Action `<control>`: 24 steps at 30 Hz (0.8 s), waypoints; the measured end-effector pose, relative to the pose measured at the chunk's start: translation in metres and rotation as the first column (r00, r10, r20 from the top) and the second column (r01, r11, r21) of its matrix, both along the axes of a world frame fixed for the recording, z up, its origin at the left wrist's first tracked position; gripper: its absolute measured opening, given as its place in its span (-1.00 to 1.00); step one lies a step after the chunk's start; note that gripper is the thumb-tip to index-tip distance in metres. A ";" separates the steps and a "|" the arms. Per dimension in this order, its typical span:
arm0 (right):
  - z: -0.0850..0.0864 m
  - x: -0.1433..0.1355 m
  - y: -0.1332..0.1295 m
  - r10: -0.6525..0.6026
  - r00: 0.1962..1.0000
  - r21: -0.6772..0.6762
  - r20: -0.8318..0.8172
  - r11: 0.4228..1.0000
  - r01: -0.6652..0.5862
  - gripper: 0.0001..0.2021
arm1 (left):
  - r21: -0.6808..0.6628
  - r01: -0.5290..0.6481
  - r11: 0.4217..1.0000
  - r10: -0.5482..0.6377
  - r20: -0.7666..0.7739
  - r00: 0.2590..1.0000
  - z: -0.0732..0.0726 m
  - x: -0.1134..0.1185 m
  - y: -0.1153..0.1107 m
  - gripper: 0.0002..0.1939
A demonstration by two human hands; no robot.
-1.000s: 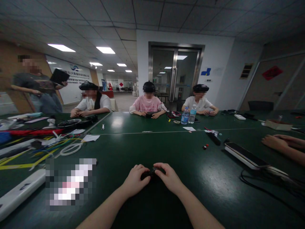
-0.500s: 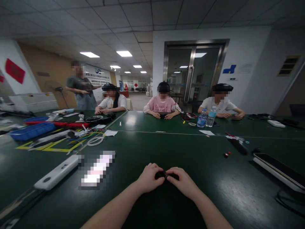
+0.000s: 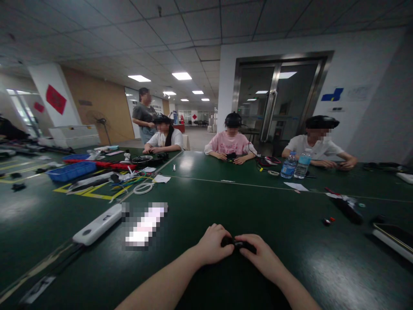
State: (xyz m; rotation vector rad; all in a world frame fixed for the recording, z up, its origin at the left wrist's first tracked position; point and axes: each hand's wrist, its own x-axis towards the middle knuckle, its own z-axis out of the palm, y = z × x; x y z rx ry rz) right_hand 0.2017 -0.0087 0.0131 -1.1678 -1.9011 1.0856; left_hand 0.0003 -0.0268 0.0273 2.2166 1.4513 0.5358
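Note:
Both hands meet low in the middle of the head view, just above or on the green table. My left hand point(image 3: 214, 245) has its fingers and thumb curled around one end of a small black object point(image 3: 238, 244). From the other side, the fingertips and thumb of my right hand point(image 3: 260, 254) pinch the same piece. Fingers cover much of it, and its kind cannot be made out. To the left of my hands lies a bright blurred-out rectangle point(image 3: 146, 226).
A white power strip point(image 3: 98, 224) lies at left, with a blue tray point(image 3: 71, 171) and cables beyond. Two water bottles point(image 3: 295, 165) stand at right before a seated person. Small red parts point(image 3: 329, 221) and a phone-like slab point(image 3: 393, 241) lie nearer. Other people sit opposite.
The view has turned a little left, so the scene sits further right. Both hands still hold the black object, more of which shows by the right fingers. The standing person appears closer to the seated one.

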 end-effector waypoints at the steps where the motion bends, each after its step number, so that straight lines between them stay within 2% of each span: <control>1: 0.000 0.000 0.000 0.005 1.000 0.013 -0.016 1.000 -0.005 -0.73 | 0.005 0.001 1.000 -0.001 -0.009 1.000 0.000 0.000 0.000 -0.65; 8: 0.001 0.000 -0.002 0.022 1.000 -0.004 -0.019 1.000 -0.022 -0.73 | -0.010 -0.028 1.000 0.028 0.082 0.996 -0.001 0.000 -0.001 -0.70; 11: 0.005 -0.001 -0.004 0.064 0.997 -0.004 -0.033 0.998 -0.064 -0.72 | -0.089 -0.042 0.995 0.057 0.163 0.985 -0.002 0.000 0.000 -0.74; 13: 0.010 -0.002 -0.006 0.078 0.996 -0.028 -0.045 0.996 -0.079 -0.70 | -0.177 0.001 0.984 0.042 0.238 0.970 -0.003 -0.001 0.001 -0.75; 18: 0.022 -0.004 -0.012 0.112 0.991 -0.101 -0.076 0.988 -0.120 -0.74 | -0.245 0.110 0.963 -0.001 0.409 0.913 -0.004 -0.003 0.001 -0.74; 21: 0.019 -0.006 -0.012 0.131 0.982 -0.128 -0.134 0.981 -0.148 -0.73 | -0.271 0.165 0.948 -0.011 0.492 0.871 -0.005 -0.005 0.001 -0.73; 24: 0.011 -0.007 -0.010 0.103 0.980 -0.109 -0.171 0.986 -0.123 -0.72 | -0.275 0.191 0.942 -0.024 0.513 0.858 -0.005 -0.007 0.001 -0.68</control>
